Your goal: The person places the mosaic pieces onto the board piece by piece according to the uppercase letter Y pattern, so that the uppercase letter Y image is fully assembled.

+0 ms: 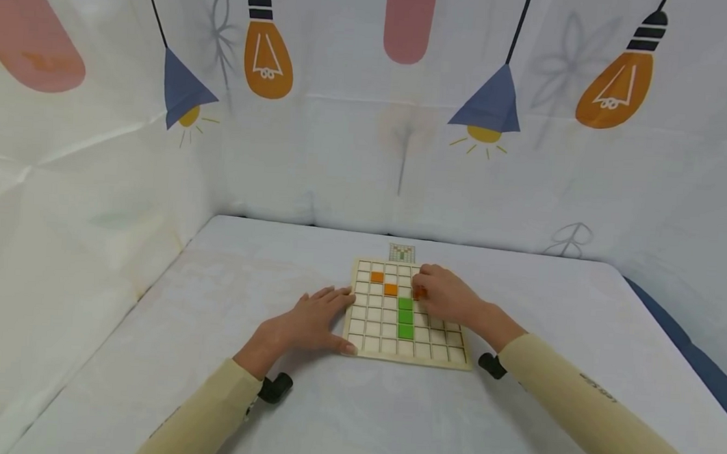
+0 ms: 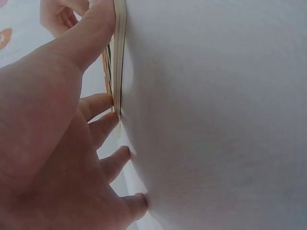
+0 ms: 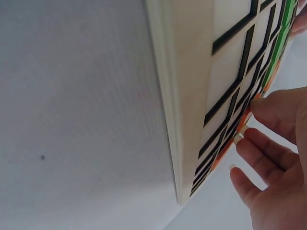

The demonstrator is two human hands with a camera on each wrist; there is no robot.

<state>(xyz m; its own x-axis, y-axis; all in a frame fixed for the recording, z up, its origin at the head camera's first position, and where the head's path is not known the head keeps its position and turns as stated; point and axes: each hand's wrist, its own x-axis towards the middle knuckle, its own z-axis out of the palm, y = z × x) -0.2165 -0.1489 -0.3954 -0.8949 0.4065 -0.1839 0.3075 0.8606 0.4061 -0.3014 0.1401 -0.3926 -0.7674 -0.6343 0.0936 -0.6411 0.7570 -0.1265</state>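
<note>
A light wooden grid board [image 1: 406, 359] with white square cells lies on the table. Two orange tiles [image 1: 391, 289] step diagonally in its upper left part, and several green tiles [image 1: 405, 317] form a column near the middle. My left hand [image 1: 312, 320] rests at the board's left side, fingers spread, its thumb by the lower left corner. Over the upper right part, my right hand [image 1: 446, 294] bends its fingers and pinches an orange tile [image 1: 419, 294] at the grid. Further orange [image 3: 216, 162] shows beyond those fingertips in the right wrist view. The hand hides several cells.
A small card with a grid pattern [image 1: 402, 253] lies just behind the board. White cloth covers the table [image 1: 353, 418]. A white curtain [image 1: 343, 150] printed with lamps and bulbs hangs along the back and left. Dark blue material [image 1: 661, 318] shows past the right edge.
</note>
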